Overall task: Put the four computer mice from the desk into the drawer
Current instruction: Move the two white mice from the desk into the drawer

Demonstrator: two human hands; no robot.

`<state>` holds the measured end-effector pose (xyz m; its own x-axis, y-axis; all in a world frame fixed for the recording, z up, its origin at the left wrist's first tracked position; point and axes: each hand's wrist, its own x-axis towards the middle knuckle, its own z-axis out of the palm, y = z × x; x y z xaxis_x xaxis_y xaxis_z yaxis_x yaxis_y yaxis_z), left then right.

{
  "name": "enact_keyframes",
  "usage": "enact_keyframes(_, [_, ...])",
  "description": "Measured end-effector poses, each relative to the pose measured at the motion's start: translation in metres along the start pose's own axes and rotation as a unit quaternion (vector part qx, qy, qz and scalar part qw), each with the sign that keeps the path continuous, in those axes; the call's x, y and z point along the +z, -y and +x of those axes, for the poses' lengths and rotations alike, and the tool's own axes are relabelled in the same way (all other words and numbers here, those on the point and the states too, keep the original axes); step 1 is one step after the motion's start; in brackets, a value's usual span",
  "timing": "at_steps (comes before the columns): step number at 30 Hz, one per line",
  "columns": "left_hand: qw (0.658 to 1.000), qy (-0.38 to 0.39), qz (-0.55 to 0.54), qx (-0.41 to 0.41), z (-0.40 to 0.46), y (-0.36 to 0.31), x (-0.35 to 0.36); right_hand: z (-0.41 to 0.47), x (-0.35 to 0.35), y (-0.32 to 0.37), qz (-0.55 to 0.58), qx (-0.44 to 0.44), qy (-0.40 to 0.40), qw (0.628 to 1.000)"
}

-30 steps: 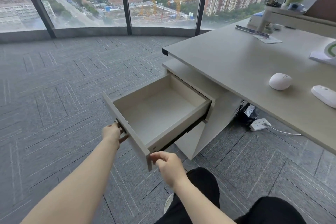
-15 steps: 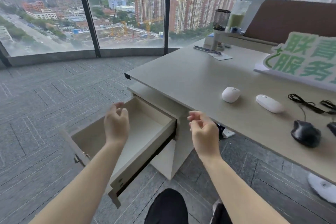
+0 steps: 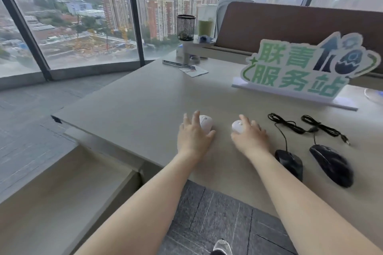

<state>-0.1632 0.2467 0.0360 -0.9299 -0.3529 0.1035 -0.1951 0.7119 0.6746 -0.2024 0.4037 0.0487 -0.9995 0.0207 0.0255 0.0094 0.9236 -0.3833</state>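
Two white mice and two black corded mice lie on the grey desk [image 3: 145, 99]. My left hand [image 3: 192, 136] rests with fingers spread on the rounded white mouse [image 3: 207, 123], thumb at its near side. My right hand [image 3: 250, 136] lies over the flatter white mouse [image 3: 237, 126], whose front end shows beyond the thumb. Neither mouse is lifted. To the right sit a small black mouse [image 3: 289, 160] and a larger black mouse [image 3: 331, 164]. The drawer [image 3: 62, 182] stands pulled out at lower left with nothing in it.
Black cables [image 3: 290, 126] run from the black mice toward a green-lettered sign [image 3: 306, 68]. A mesh pen holder [image 3: 186, 27] and a green drink cup [image 3: 205, 25] stand on a raised shelf at the back. A brown panel [image 3: 290, 25] backs the desk.
My hands left the drawer front, rose to the desk top and landed on the two white mice. The view swung up and right, so the drawer now sits at lower left.
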Motion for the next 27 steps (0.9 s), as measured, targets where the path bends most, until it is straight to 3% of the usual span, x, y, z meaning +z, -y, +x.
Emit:
enact_keyframes(4, [0.993,-0.045,0.101,0.045,0.006,0.003,0.017,0.003,0.004,-0.003,-0.015,-0.01,-0.016,1.0])
enact_keyframes(8, [0.996,-0.086,0.001,0.036,-0.004,0.011,0.001,-0.011,0.009,0.009,0.059,-0.042,-0.046,0.996])
enact_keyframes(11, [0.981,-0.164,-0.102,0.034,-0.015,0.03,-0.041,-0.04,0.007,0.041,0.16,-0.1,-0.059,0.98])
enact_keyframes(14, [0.96,-0.25,-0.124,0.011,-0.03,0.07,-0.098,-0.083,0.007,0.093,0.232,-0.195,-0.036,0.952])
enact_keyframes(17, [0.944,-0.3,-0.113,-0.073,-0.048,0.131,-0.148,-0.127,0.022,0.147,0.276,-0.277,0.009,0.92])
enact_keyframes(21, [0.942,-0.265,-0.06,-0.198,-0.073,0.222,-0.181,-0.166,0.069,0.204,0.293,-0.306,0.116,0.898])
enact_keyframes(24, [0.94,-0.196,-0.028,-0.279,-0.084,0.276,-0.184,-0.177,0.117,0.233,0.267,-0.259,0.208,0.904])
enact_keyframes(27, [0.937,-0.137,0.008,-0.32,-0.087,0.317,-0.173,-0.173,0.166,0.257,0.188,-0.25,0.244,0.918])
